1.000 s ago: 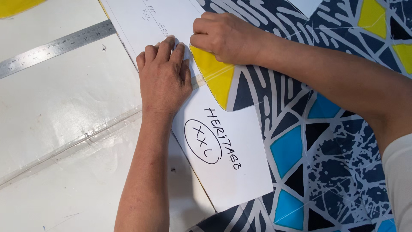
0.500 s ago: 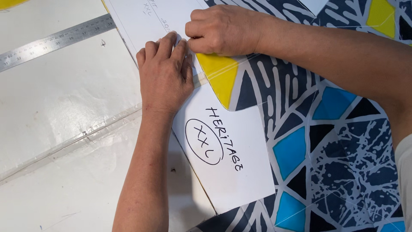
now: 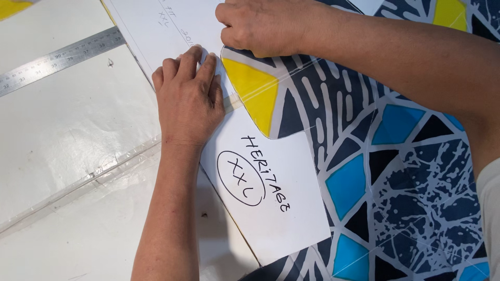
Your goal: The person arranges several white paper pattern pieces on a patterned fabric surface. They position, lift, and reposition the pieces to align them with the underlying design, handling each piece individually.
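The left hand [image 3: 188, 99] lies palm down on a white card pattern piece [image 3: 271, 208], its fingers [image 3: 179, 65] held close together and pressed flat, gripping nothing; the fingertips reach the curved edge of the printed fabric [image 3: 396, 171]. The right hand [image 3: 265, 26] is curled into a loose fist just above that curve, knuckles up, resting on the fabric where it meets the card; whether its fingers pinch anything underneath cannot be told. The card is stiff, smooth and straight-edged, with handwriting and a circled mark on it, and it runs diagonally from the top of the view to the lower middle. The fabric overlaps it from the right: a dark navy cloth printed with white streaks and yellow, blue and black triangular panels, its corner cut round. A steel ruler [image 3: 57, 57] lies slantwise on the white bench [image 3: 62, 130] to the left, well apart from both hands. A clear plastic strip [image 3: 78, 182] crosses the bench below it.
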